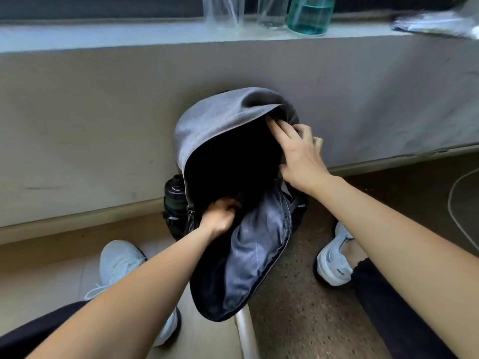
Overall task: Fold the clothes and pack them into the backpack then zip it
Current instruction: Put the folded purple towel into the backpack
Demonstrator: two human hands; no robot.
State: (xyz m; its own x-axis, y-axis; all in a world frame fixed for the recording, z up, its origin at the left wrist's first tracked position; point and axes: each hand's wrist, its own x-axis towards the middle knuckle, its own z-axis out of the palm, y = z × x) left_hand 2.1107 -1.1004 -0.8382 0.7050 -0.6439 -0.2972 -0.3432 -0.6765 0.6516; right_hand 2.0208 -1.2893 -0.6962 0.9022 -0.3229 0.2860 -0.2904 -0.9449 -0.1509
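Observation:
A grey backpack (215, 120) leans against the low wall on the floor, its main compartment unzipped wide. The front flap (256, 252) hangs down toward me and shows shiny grey lining. Inside, the compartment is dark; I cannot make out any clothes in it. My left hand (220, 213) is closed in a fist at the lower left of the opening, gripping the bag's dark edge or something just inside. My right hand (298, 156) rests on the upper right rim, fingers curled over the edge and pulling it back.
A dark water bottle (174, 195) sits in the backpack's left side pocket. White sneakers (121, 265) (334, 263) flank the bag. On the ledge above stand clear glasses (223, 9) and a teal bottle (309, 14). A white cable (456, 200) curves on the floor at right.

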